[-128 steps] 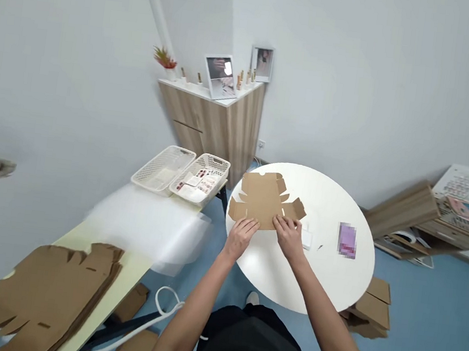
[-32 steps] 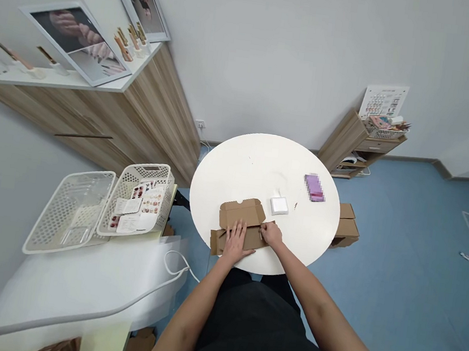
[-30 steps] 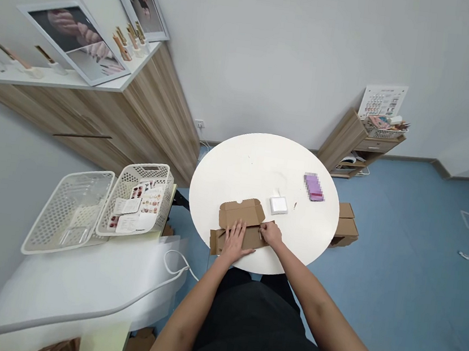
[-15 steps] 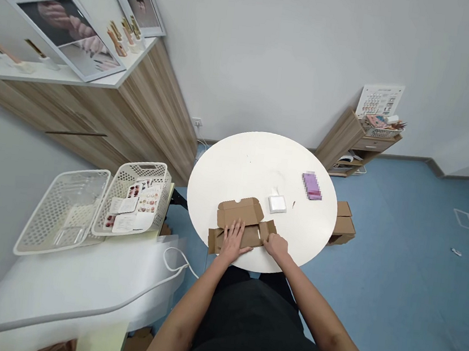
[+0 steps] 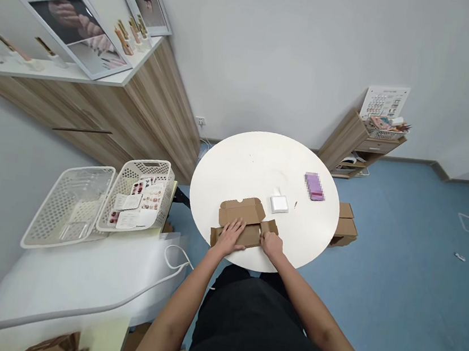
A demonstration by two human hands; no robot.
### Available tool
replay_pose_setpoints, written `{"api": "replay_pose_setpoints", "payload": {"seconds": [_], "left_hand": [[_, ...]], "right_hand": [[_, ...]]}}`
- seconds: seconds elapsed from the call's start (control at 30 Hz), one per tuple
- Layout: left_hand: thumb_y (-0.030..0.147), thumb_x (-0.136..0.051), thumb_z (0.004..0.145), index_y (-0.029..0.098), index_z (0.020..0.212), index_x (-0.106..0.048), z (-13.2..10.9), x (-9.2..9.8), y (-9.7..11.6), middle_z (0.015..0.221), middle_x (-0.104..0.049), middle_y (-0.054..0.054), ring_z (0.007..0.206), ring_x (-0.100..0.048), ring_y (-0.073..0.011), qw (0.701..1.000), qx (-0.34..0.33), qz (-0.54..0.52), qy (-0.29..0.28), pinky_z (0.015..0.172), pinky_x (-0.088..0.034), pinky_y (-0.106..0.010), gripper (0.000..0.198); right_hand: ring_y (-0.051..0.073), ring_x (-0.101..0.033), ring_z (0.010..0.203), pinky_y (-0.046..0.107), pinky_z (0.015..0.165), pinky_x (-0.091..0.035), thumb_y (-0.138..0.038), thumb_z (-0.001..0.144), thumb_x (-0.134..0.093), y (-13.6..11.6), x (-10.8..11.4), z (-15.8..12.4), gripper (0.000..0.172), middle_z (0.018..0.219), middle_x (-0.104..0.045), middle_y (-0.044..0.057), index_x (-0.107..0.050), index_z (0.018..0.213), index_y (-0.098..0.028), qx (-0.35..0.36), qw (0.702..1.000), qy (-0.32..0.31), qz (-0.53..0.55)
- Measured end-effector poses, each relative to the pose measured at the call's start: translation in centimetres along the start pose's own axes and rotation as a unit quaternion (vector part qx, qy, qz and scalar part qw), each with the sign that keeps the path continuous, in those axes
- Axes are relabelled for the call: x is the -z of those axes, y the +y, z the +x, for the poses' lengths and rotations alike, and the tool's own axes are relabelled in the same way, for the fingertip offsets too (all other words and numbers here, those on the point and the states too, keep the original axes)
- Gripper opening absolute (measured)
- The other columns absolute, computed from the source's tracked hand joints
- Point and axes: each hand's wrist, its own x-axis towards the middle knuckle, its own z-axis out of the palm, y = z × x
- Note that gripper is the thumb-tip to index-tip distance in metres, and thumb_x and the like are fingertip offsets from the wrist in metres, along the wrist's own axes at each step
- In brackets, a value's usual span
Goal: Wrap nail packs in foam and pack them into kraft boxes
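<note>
Under both hands, left (image 5: 229,237) and right (image 5: 271,244), lies the cardboard (image 5: 242,211), near the table's (image 5: 236,164) front edge. Just beyond the right hand sits a case (image 5: 279,204); farther right, a packet (image 5: 314,186). I see a carton (image 5: 344,226) on the floor right of the grip, a shelf unit (image 5: 342,134) behind it. Well left of the hands stand two baskets (image 5: 165,198), cards (image 5: 139,203) in the nearer; behind these, a cabinet (image 5: 160,115) bearing picture frames (image 5: 76,33).

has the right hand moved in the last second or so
Yes. Judged against the small white box, the right hand has shifted toward the near edge of the round table, widening the gap.
</note>
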Motion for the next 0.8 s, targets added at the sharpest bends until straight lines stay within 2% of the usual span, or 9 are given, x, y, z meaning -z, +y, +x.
{"api": "replay_pose_setpoints", "payload": {"seconds": [0.1, 0.23, 0.27, 0.33, 0.4, 0.47, 0.53, 0.67, 0.8], "left_hand": [[0.054, -0.066, 0.081, 0.031, 0.155, -0.008, 0.0, 0.3, 0.2, 0.163, -0.015, -0.010, 0.149, -0.014, -0.0295, 1.000, 0.007, 0.008, 0.009, 0.118, -0.017, -0.052, 0.096], [0.051, -0.070, 0.079, 0.030, 0.155, -0.009, 0.0, 0.4, 0.7, 0.163, -0.015, -0.010, 0.149, -0.013, -0.0294, 1.000, 0.014, 0.015, 0.002, 0.119, -0.017, -0.052, 0.100], [0.050, -0.070, 0.079, 0.030, 0.155, -0.009, 0.0, 0.4, 0.7, 0.162, -0.015, -0.010, 0.149, -0.013, -0.0294, 1.000, 0.014, 0.015, 0.001, 0.119, -0.017, -0.053, 0.100], [0.051, -0.071, 0.078, 0.030, 0.155, -0.009, 0.0, 0.3, 0.7, 0.162, -0.016, -0.010, 0.149, -0.014, -0.0296, 1.000, 0.016, 0.015, 0.006, 0.119, -0.017, -0.052, 0.101], [0.051, -0.072, 0.077, 0.029, 0.155, -0.010, 0.1, 0.3, 0.8, 0.162, -0.017, -0.010, 0.149, -0.014, -0.0298, 1.000, 0.021, 0.015, 0.010, 0.119, -0.017, -0.052, 0.102], [0.051, -0.073, 0.076, 0.029, 0.155, -0.010, 0.1, 0.3, 0.8, 0.162, -0.016, -0.010, 0.149, -0.014, -0.0299, 1.000, 0.025, 0.015, 0.009, 0.120, -0.017, -0.051, 0.103], [0.050, -0.074, 0.075, 0.028, 0.155, -0.010, 0.2, 0.4, 0.9, 0.162, -0.015, -0.010, 0.149, -0.013, -0.0300, 0.999, 0.028, 0.016, 0.003, 0.120, -0.016, -0.052, 0.105], [0.050, -0.073, 0.075, 0.027, 0.155, -0.011, 0.3, 0.4, 1.0, 0.163, -0.013, -0.010, 0.150, -0.012, -0.0302, 0.999, 0.029, 0.016, -0.008, 0.120, -0.015, -0.053, 0.104], [0.052, -0.072, 0.076, 0.028, 0.155, -0.009, 0.2, 0.1, 0.9, 0.163, -0.014, -0.010, 0.149, -0.012, -0.0306, 1.000, 0.026, 0.011, -0.001, 0.119, -0.016, -0.053, 0.104]], "right_hand": [[0.022, -0.064, 0.096, 0.028, 0.074, -0.042, -0.032, 0.096, -0.042, 1.0, 0.1, 0.1, 0.027, 0.102, -0.069, 0.010, -0.065, 0.097, -0.019, 0.008, 0.999, 0.019, 0.048], [0.022, -0.057, 0.104, 0.028, 0.081, -0.041, -0.033, 0.096, -0.037, 3.8, 0.1, 0.6, 0.028, 0.108, -0.064, 0.010, -0.060, 0.100, -0.019, -0.017, 0.977, 0.159, 0.138], [0.021, -0.057, 0.105, 0.028, 0.082, -0.041, -0.033, 0.096, -0.035, 4.6, 0.2, 0.8, 0.029, 0.110, -0.063, 0.011, -0.059, 0.103, -0.018, -0.035, 0.970, 0.174, 0.164], [0.021, -0.058, 0.102, 0.027, 0.081, -0.042, -0.036, 0.096, -0.031, 5.8, 0.1, 1.1, 0.035, 0.111, -0.064, 0.011, -0.059, 0.106, -0.018, -0.065, 0.962, 0.146, 0.220], [0.021, -0.061, 0.097, 0.028, 0.076, -0.044, -0.042, 0.098, -0.021, 6.3, 0.0, 1.4, 0.047, 0.107, -0.067, 0.010, -0.061, 0.103, -0.019, -0.072, 0.958, 0.075, 0.268], [0.022, -0.063, 0.095, 0.028, 0.073, -0.045, -0.046, 0.099, -0.010, 6.2, -0.1, 1.4, 0.061, 0.103, -0.070, 0.009, -0.065, 0.100, -0.018, -0.063, 0.952, 0.019, 0.300], [0.021, -0.065, 0.095, 0.027, 0.072, -0.046, -0.046, 0.100, -0.007, 5.5, -0.1, 1.3, 0.067, 0.104, -0.071, 0.010, -0.067, 0.102, -0.016, -0.055, 0.946, -0.007, 0.320], [0.018, -0.067, 0.090, 0.023, 0.071, -0.046, -0.048, 0.100, -0.019, 3.7, 0.1, 1.0, 0.060, 0.104, -0.073, 0.010, -0.069, 0.103, -0.015, -0.033, 0.943, -0.040, 0.328], [0.018, -0.066, 0.089, 0.022, 0.070, -0.044, -0.051, 0.096, -0.036, 2.1, 0.4, 1.1, 0.048, 0.097, -0.074, 0.006, -0.071, 0.089, -0.019, 0.023, 0.971, -0.036, 0.237]]}}
